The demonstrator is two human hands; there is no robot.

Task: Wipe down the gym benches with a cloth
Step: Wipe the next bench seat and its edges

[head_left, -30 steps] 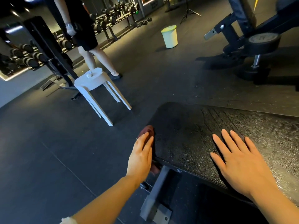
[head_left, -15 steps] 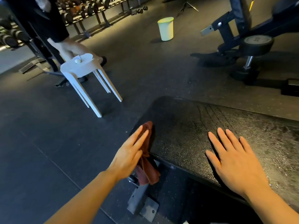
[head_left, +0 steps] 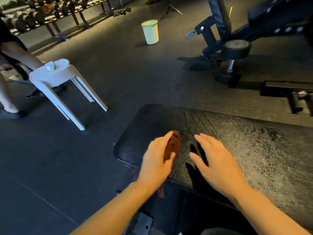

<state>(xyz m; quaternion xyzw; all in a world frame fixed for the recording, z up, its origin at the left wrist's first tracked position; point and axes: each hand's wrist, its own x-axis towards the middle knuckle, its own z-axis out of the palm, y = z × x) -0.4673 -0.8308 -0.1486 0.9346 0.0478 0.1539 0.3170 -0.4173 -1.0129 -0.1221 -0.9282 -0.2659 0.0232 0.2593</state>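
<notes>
A black textured bench pad [head_left: 245, 150] fills the lower right, its rounded end pointing left. My left hand [head_left: 155, 163] lies with fingers straight on a reddish-brown cloth [head_left: 173, 146] near that end; the hand is motion-blurred. Part of the cloth hangs below the pad's near edge, under my wrist. My right hand [head_left: 218, 163] is just to the right, fingers spread and held slightly above the pad, casting a dark shadow on it. It holds nothing.
A white plastic stool [head_left: 55, 77] stands on the floor to the left, with a person's legs [head_left: 10, 53] behind it. A pale bucket [head_left: 150, 32] sits further back. Another bench frame with a dumbbell [head_left: 237, 48] is at the upper right, and dumbbell racks [head_left: 42, 12] line the far wall.
My left hand has swept the cloth from the pad's end and side up onto its top, moving right. My right hand has lifted off the pad and shifted left, nearer the cloth.
</notes>
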